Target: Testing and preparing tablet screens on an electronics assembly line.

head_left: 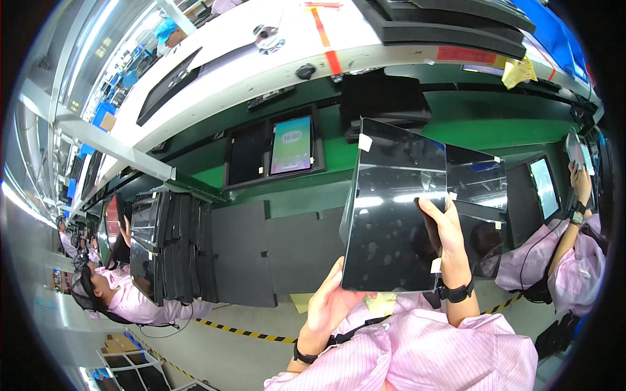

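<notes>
A tablet [391, 215] with a dark, glossy screen is held up in front of me over the bench. Small white tabs stick out at its corners, and smudges and light reflections show on the glass. My left hand [329, 303] holds its lower left corner, most of the fingers hidden behind it. At the right edge is my right hand [448, 231], its thumb side lying over the glass and some fingers out of sight. Just behind it to the right lie more dark-screened tablets [481, 186].
A black tray [229, 179] holds a lit tablet [291, 144] and a dark one. Black foam sheets [241, 251] lie at the left beside stacked black trays [182, 247]. A white shelf [274, 72] crosses above the green bench. Co-workers sit left and right.
</notes>
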{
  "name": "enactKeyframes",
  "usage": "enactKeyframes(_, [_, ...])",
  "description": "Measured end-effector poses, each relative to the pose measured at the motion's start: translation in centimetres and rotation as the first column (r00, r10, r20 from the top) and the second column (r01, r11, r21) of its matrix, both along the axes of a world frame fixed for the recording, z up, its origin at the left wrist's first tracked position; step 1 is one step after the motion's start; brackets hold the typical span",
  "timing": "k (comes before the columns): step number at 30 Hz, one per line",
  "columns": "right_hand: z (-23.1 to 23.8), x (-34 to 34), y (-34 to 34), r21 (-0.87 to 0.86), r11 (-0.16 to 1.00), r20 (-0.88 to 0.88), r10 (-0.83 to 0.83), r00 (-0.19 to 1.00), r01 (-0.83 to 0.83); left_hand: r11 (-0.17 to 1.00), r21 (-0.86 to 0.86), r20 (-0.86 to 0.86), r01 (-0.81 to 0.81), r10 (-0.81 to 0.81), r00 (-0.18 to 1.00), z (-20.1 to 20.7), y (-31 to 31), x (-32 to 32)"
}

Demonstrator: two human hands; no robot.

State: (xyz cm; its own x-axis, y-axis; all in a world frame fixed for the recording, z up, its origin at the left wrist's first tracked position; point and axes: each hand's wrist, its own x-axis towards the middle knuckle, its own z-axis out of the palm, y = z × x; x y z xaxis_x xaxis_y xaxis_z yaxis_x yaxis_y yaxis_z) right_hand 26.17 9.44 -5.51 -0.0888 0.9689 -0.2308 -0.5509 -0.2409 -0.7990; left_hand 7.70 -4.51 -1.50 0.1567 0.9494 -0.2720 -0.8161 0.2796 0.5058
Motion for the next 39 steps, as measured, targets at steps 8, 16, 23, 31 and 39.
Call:
enactKeyframes(8, [-0.1, -5.3, -0.8, -0.025, 0.999, 0.031, 0.021, 0.999, -0.020, 0.997, -0.020, 0.063, -0.079, 0.080, 0.995, 0.3, -1.0, -4.8])
enactKeyframes(16, [-0.3, -8.2, -2.0, -0.065, 0.998, 0.021, -0.005, 1.000, 0.007, 0.998, 0.057, 0.054, 0.000, -0.003, 0.999, 1.2, -1.1, -8.8])
enactKeyframes(23, [-0.1, -8.6, -2.6, -0.055, 0.997, 0.004, -0.049, 0.999, 0.050, 0.999, -0.029, 0.068, 0.018, -0.016, 0.998, 1.5, -0.7, -9.4])
enactKeyframes(31, [0.4, -8.2, -2.2, -0.043, 0.996, -0.036, -0.079, 0.996, 0.077, 0.912, 0.305, -0.502, -0.275, 0.399, 0.767, 0.2, -1.3, -9.2])
enactKeyframes(39, [-0.3, -7.0, -0.7, -0.060, 0.996, -0.023, -0.064, 0.998, 0.062, 0.765, 0.605, -0.486, -0.219, 0.573, 0.660, 2.3, -0.8, -8.5])
